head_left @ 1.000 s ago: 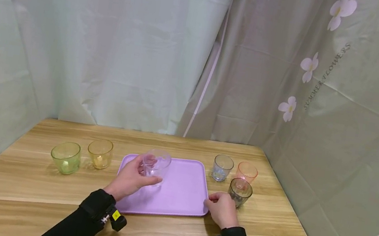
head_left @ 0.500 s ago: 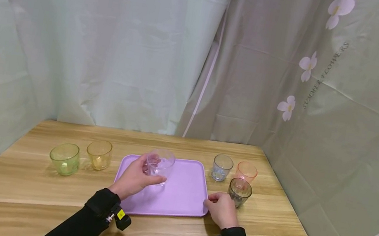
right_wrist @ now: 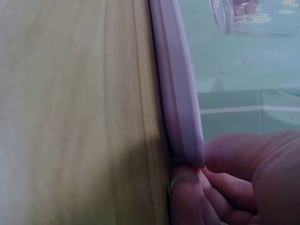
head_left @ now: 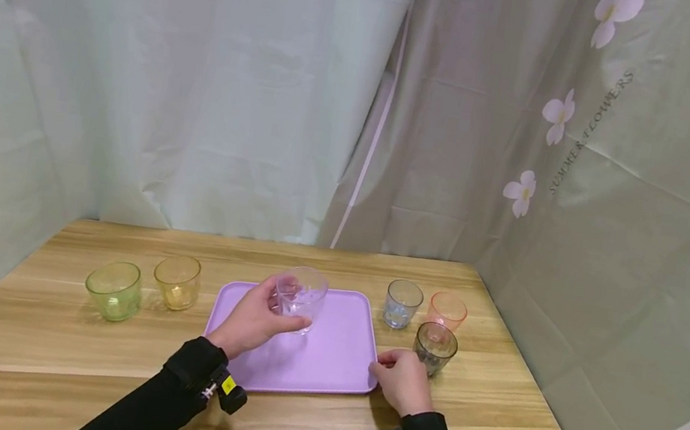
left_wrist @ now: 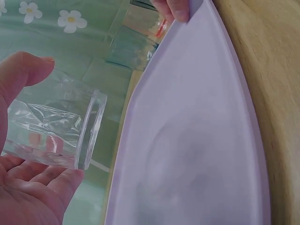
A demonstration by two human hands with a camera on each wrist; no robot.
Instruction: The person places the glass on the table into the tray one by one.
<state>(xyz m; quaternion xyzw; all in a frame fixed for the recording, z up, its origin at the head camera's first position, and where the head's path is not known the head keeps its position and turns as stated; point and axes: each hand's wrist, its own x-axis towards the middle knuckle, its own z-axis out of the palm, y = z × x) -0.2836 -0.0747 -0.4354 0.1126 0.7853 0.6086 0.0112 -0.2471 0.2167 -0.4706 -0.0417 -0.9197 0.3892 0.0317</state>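
Observation:
My left hand point(head_left: 253, 323) grips a clear glass tumbler point(head_left: 304, 298), thumb on the near side and fingers round the far side. The tumbler is upright above the purple tray point(head_left: 334, 362), left of its middle. In the left wrist view a gap shows between the tumbler's base point(left_wrist: 91, 131) and the tray point(left_wrist: 197, 93). At the tray's near right corner, my right hand point(head_left: 404, 383) pinches the rim. The right wrist view shows its thumb over the tray edge point(right_wrist: 183, 98) and curled fingers point(right_wrist: 187, 199) low at the tabletop.
Left of the tray stand a green glass point(head_left: 114, 292) and a yellow glass point(head_left: 177, 284). To its right are a bluish glass point(head_left: 401, 305), an orange-pink glass point(head_left: 447, 311) and a dark grey glass point(head_left: 435, 352) close to my right hand. Curtains point(head_left: 238, 75) hang behind the wooden table point(head_left: 54, 356).
My left hand has carried the clear tumbler a little to the right over the tray. My right hand has stayed at the tray corner.

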